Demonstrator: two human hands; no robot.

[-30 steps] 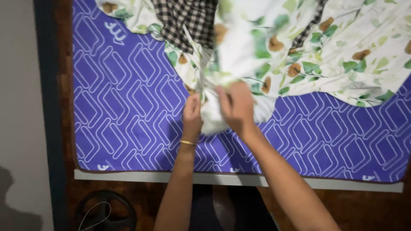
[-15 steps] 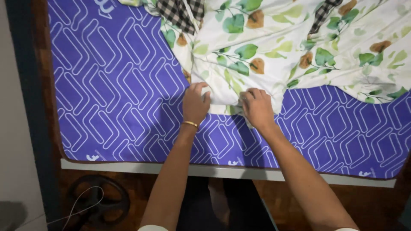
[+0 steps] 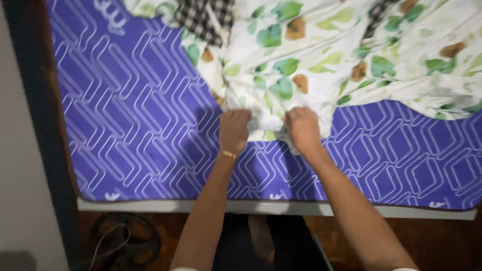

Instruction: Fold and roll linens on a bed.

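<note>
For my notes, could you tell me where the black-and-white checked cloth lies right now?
In the head view, the checked cloth lies at the top edge, left of centre, on the leaf-print sheet, up and away from the left hand.

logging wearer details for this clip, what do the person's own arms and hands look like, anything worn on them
Both forearms are bare from the wrists down to the bottom edge of the view, where a sliver of pale sleeve shows on each arm. The left hand has a thin gold-coloured bangle around its wrist. The right hand shows no ring, watch or band. No gloves on either hand.
</note>
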